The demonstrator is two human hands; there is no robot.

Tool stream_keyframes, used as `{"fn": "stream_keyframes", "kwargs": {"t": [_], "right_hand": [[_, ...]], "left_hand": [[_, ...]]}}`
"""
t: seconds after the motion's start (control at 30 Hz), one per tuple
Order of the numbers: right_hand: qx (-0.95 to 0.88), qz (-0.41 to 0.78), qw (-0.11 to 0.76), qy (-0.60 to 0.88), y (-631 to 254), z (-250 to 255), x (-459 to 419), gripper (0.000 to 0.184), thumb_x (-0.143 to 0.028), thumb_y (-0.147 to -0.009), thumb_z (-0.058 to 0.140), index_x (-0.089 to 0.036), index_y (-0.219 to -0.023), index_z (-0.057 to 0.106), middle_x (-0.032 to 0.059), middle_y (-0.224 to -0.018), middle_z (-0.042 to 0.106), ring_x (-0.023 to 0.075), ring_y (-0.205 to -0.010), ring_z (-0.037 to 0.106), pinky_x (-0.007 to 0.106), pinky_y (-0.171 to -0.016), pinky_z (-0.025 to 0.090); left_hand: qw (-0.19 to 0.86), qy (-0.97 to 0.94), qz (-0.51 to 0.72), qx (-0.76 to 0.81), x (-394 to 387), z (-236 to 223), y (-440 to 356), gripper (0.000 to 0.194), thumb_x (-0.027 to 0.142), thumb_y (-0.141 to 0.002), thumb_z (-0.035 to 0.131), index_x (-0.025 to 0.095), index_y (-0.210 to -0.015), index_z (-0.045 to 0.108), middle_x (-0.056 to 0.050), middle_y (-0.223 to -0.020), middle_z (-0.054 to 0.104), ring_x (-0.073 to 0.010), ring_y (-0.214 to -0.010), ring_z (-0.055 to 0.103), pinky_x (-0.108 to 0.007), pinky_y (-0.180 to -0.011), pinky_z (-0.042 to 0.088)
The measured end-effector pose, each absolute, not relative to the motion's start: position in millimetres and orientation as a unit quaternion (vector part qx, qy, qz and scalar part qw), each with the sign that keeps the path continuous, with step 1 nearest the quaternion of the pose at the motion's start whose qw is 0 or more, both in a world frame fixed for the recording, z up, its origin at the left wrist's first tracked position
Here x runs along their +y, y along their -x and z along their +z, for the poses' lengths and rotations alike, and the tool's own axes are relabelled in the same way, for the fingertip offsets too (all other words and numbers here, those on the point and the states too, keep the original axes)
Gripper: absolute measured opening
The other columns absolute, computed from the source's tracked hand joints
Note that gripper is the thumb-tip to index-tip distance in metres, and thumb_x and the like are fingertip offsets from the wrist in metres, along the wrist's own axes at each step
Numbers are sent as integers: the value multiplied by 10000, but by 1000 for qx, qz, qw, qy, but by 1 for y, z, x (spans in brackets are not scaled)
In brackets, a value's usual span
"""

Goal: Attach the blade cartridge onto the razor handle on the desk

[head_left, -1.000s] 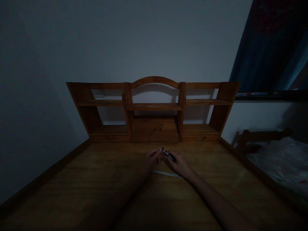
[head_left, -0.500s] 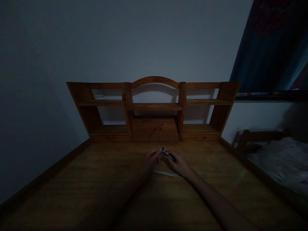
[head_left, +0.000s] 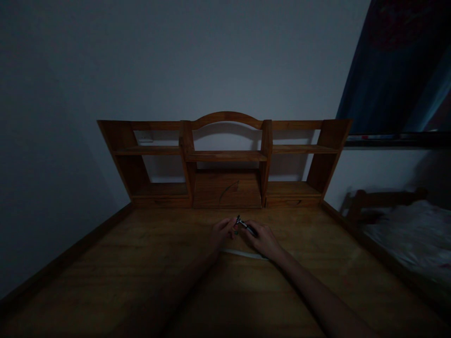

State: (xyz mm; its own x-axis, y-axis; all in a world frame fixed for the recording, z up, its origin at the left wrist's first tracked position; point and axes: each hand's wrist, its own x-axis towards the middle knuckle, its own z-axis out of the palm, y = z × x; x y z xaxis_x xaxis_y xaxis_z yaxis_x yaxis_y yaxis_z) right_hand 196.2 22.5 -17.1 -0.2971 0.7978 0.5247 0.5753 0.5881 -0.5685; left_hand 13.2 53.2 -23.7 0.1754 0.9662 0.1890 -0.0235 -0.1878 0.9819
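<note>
My right hand [head_left: 262, 238] is closed around the black handle of a small razor-shaped tool [head_left: 243, 224]. Its shiny metal neck and dark crosswise head point up and left, toward the fingertips of my left hand [head_left: 221, 232]. Those left fingers are curled together close to the tool's head; what they hold is too small and dark to name. A tiny green and reddish spot [head_left: 236, 232] shows just below the head, between the hands. Behind the wrists, a thin pale strip [head_left: 244, 254] lies across the wooden desk [head_left: 169, 249], its ends partly hidden by my forearms.
Along the desk's back stands a wooden shelf unit [head_left: 225, 156] with low drawers. A thin dark curved line [head_left: 228, 190] crosses its middle panel. Raised edges border the desk's sides. At right are a dark curtain [head_left: 387, 84] and a bed with pale bedding [head_left: 416, 234].
Almost nothing differs. Both hands and the tool stay in place, with at most a slight shift of the left fingertips near the tool's head.
</note>
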Motion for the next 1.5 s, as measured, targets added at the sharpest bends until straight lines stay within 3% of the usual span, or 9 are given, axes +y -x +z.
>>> {"fn": "stream_keyframes", "kwargs": {"t": [0.73,0.9,1.27,1.5], "right_hand": [[-801,155,401,417,-197,-13,21,240,-284,-937,492,-227,-1118,639,48,-1012,696,192,-891,646,278,-810,457],[-799,161,400,419,-197,-13,21,248,-298,-945,481,-219,-1119,638,54,-1003,696,197,-876,647,277,-782,461],[-796,158,400,425,-197,-13,20,244,-310,-943,485,-213,-1094,650,58,-981,699,198,-867,647,273,-771,465],[-797,160,403,420,-196,-11,19,235,-297,-943,487,-215,-1089,651,54,-982,699,194,-868,647,274,-786,460]], "left_hand": [[494,-591,496,400,57,-28,-13,460,612,-772,575,158,-784,645,-8,-646,594,-115,-524,514,-232,-533,383],[503,-583,498,400,57,-28,-13,465,613,-768,578,155,-806,652,-25,-734,628,-117,-532,522,-244,-536,396],[493,-585,496,411,55,-25,-14,481,636,-754,574,161,-772,646,-5,-635,586,-120,-523,504,-244,-542,383],[494,-595,499,392,57,-28,-13,462,614,-783,563,158,-789,640,-19,-692,613,-129,-564,536,-245,-559,404]]}}
